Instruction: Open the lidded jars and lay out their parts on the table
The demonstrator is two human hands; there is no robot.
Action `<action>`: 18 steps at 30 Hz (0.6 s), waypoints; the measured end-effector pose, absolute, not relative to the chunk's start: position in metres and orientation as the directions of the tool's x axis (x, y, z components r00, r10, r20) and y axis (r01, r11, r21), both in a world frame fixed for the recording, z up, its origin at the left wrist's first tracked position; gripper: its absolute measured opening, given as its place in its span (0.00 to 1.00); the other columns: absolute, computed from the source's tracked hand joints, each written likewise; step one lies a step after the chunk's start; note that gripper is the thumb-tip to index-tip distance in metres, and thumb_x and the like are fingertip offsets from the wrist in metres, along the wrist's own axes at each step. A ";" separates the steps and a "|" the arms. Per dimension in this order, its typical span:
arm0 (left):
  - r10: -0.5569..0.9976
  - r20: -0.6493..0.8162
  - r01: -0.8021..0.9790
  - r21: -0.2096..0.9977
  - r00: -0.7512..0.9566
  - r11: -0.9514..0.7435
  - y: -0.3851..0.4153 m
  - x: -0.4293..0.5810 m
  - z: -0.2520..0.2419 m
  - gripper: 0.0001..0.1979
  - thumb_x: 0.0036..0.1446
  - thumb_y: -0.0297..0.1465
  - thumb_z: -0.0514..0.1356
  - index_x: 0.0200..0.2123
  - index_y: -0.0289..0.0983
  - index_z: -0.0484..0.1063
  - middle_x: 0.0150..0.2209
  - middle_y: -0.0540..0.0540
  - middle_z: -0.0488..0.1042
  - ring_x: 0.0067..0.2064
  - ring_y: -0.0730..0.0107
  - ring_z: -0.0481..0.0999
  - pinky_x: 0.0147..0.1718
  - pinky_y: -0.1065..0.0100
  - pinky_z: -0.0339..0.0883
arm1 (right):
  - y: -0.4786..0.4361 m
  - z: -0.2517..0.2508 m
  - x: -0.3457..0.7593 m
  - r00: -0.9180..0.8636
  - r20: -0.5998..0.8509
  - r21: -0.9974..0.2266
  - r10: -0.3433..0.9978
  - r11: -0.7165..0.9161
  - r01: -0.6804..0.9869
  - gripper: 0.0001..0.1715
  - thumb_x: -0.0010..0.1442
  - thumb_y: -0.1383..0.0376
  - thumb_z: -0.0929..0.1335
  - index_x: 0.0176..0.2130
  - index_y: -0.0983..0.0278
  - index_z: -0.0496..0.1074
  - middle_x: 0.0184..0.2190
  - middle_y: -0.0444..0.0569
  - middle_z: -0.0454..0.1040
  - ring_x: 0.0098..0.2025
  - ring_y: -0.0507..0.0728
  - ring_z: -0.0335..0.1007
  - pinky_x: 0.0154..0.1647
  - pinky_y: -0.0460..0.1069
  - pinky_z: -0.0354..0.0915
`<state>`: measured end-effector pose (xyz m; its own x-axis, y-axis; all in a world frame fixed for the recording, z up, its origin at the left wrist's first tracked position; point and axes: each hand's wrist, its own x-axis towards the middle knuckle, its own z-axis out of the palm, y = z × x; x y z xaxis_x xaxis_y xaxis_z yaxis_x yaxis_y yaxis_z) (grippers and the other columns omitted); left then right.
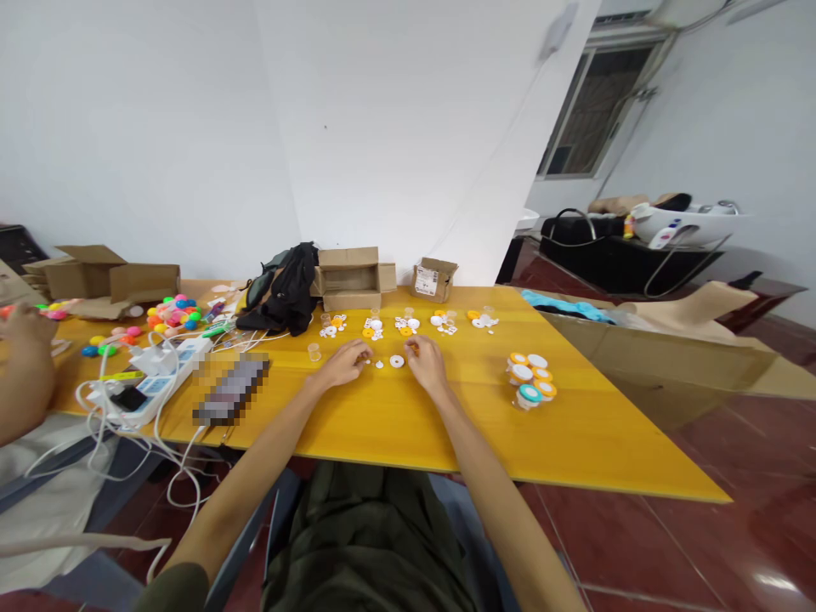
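Note:
My left hand (346, 363) is low over the yellow table, its fingers curled together beside a tiny white piece (367, 362); whether they grip it is too small to tell. My right hand (427, 362) is also closed, with its fingertips bent down and what they hold hidden. Between the hands lie a white round disc (396, 361) with a hole in its middle and a small white plastic part (380, 365). Just beyond are orange rings (406, 331), white caps (376, 325) and clear cups, sorted in several small groups.
Lidded jars (529, 395) with white, orange and teal tops cluster at right. A clear cup (314, 352) stands at left, near a phone (233, 391) and a white power strip (159, 382) with tangled cables. Cardboard boxes (350, 299) and a black bag line the back. Another person's arm (25, 374) is far left.

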<state>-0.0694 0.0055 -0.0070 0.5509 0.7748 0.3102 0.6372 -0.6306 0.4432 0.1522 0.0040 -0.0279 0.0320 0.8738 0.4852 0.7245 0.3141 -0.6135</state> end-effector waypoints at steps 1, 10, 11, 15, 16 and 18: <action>0.774 0.312 0.629 0.453 0.551 -0.632 0.006 -0.070 -0.007 0.18 0.49 0.16 0.51 0.38 0.38 0.74 0.39 0.46 0.75 0.43 0.65 0.75 0.47 0.64 0.70 | 0.005 -0.029 0.153 0.032 0.469 -0.613 0.882 0.300 0.731 0.09 0.57 0.72 0.66 0.31 0.60 0.74 0.35 0.50 0.78 0.39 0.59 0.73 0.44 0.52 0.67; 0.802 0.266 0.613 0.531 0.535 -0.585 0.009 -0.075 0.001 0.14 0.57 0.22 0.52 0.40 0.38 0.75 0.40 0.47 0.78 0.42 0.66 0.76 0.48 0.64 0.71 | 0.004 -0.032 0.149 -0.091 0.466 -0.606 0.880 0.393 0.691 0.10 0.57 0.74 0.66 0.32 0.61 0.75 0.34 0.48 0.77 0.39 0.57 0.73 0.44 0.51 0.68; 0.804 0.260 0.609 0.541 0.535 -0.580 0.009 -0.076 0.001 0.14 0.58 0.23 0.52 0.40 0.38 0.75 0.40 0.47 0.79 0.42 0.66 0.76 0.48 0.64 0.72 | 0.003 -0.031 0.147 -0.113 0.468 -0.601 0.877 0.409 0.687 0.09 0.58 0.73 0.67 0.32 0.61 0.75 0.34 0.48 0.77 0.38 0.57 0.73 0.44 0.51 0.67; 0.808 0.243 0.590 0.576 0.537 -0.566 0.012 -0.078 -0.001 0.17 0.54 0.21 0.52 0.42 0.38 0.76 0.40 0.47 0.80 0.42 0.66 0.76 0.46 0.64 0.73 | -0.002 -0.029 0.141 -0.201 0.484 -0.560 0.852 0.478 0.677 0.08 0.59 0.72 0.68 0.32 0.60 0.75 0.34 0.47 0.77 0.39 0.56 0.72 0.44 0.50 0.66; 0.807 0.239 0.585 0.582 0.540 -0.564 0.013 -0.079 -0.002 0.18 0.52 0.20 0.52 0.42 0.38 0.76 0.40 0.47 0.80 0.42 0.66 0.76 0.46 0.64 0.73 | -0.004 -0.028 0.140 -0.225 0.486 -0.548 0.844 0.495 0.674 0.07 0.59 0.72 0.68 0.33 0.60 0.75 0.34 0.47 0.76 0.39 0.56 0.71 0.44 0.50 0.66; 0.800 0.230 0.570 0.595 0.554 -0.566 0.015 -0.081 -0.003 0.21 0.48 0.18 0.51 0.43 0.38 0.76 0.42 0.47 0.80 0.43 0.66 0.77 0.47 0.63 0.72 | -0.007 -0.026 0.138 -0.271 0.490 -0.526 0.829 0.529 0.666 0.07 0.60 0.71 0.69 0.33 0.60 0.75 0.34 0.47 0.76 0.40 0.56 0.71 0.44 0.50 0.65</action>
